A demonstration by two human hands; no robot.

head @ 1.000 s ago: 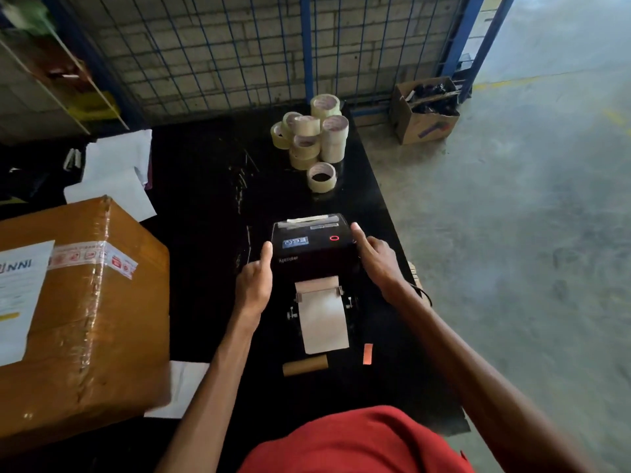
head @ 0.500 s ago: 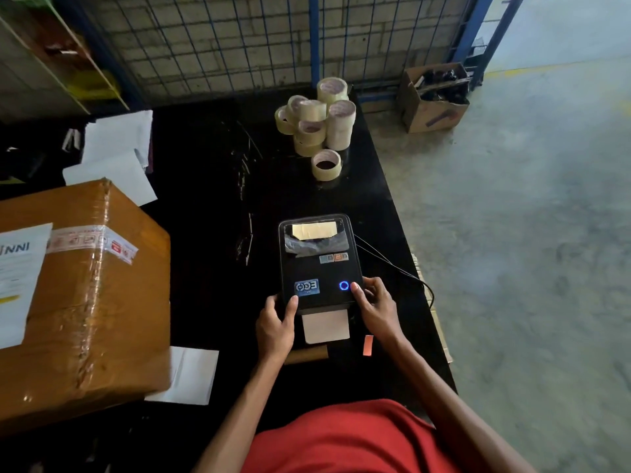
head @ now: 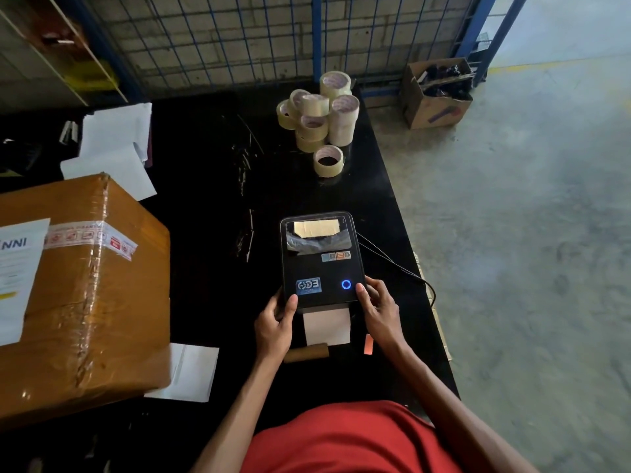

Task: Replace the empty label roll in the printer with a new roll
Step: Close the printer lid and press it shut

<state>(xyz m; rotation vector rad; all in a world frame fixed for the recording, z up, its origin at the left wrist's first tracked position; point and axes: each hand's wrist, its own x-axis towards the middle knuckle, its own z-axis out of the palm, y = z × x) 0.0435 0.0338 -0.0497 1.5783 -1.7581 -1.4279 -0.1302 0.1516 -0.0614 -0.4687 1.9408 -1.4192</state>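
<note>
Both hands, left hand and right hand, press the printer lid shut. Label paper sticks out. The empty core lies below. Nearly done.

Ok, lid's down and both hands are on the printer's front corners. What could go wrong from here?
The label strip hanging from the printer front lies between the left hand and right hand; pressing could crease it. The empty core lies under its end and may snag feeding. The cable runs toward the table edge.
</note>
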